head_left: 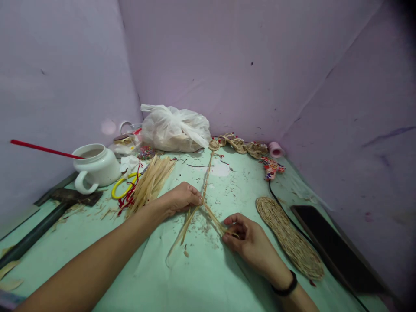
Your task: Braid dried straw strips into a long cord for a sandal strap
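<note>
Head view, nearest first: bare green surface [201,277] along the bottom of the frame, then the right hand [250,240] low and right of centre, black band on the wrist, fingers [232,221] closed in a pinch on the end of one straw strand [212,214]. Left of it, a second strand [182,234] loose on the surface, slanting toward the lower middle. Just above centre, the left hand [180,199], fingers [194,198] clamped on the lower end of the cord [207,173], right at the fork of the two strands.

Judged from that grip: pin the fork hard with the left, draw the right strand taut before crossing it over, and seat each crossing snug against the last (risk of a loose, lumpy stretch otherwise). Best to match the pull on both strands and to feed in fresh straw before running short.

Right of the hands, a woven oval mat [287,236] flat beside a black cable [278,203] and a dark slab [328,242]. Left of the hands, a straw bundle [152,180] close by, then a yellow loop [121,184] and a white mug [95,167] with a red stick [42,148]. Far back, the cord's upper end in a coil [214,144], near a white plastic bag [175,128] and a pink roll [276,149].
</note>
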Motion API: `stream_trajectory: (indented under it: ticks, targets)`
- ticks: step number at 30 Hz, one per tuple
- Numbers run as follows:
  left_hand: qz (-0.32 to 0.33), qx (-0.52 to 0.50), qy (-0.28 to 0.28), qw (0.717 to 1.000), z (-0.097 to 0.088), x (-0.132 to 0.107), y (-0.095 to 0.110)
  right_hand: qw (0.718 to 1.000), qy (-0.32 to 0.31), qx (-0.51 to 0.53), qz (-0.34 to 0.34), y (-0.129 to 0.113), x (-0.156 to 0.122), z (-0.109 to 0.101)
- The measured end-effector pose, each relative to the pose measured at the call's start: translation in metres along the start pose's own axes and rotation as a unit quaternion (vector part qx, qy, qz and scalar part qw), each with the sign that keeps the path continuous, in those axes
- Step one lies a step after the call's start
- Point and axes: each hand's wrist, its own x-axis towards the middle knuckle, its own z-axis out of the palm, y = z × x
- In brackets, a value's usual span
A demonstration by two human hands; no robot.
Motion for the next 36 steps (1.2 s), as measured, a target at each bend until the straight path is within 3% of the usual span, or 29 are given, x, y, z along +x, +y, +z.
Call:
stream_trajectory:
  ticks: [21, 32, 34, 36]
  targets:
    - [0.002, 0.038, -0.007, 0.999, 0.001, -0.001, 0.000, 0.995, -0.069, 0.064, -0.005, -0.009, -0.004, -0.007]
    - [-0.010, -0.002, -0.006, 1.000, 0.001, -0.001, 0.002, 0.996, -0.066, 0.063, -0.011, -0.006, -0.005, -0.008]
    - [-0.013, -0.022, -0.003, 1.000, 0.000, -0.002, 0.003, 0.997, -0.043, 0.054, -0.017, -0.011, -0.003, -0.015]
    - [-0.011, -0.035, -0.005, 0.999, 0.000, -0.003, 0.004, 0.998, 0.028, 0.044, -0.037, -0.025, 0.002, -0.021]
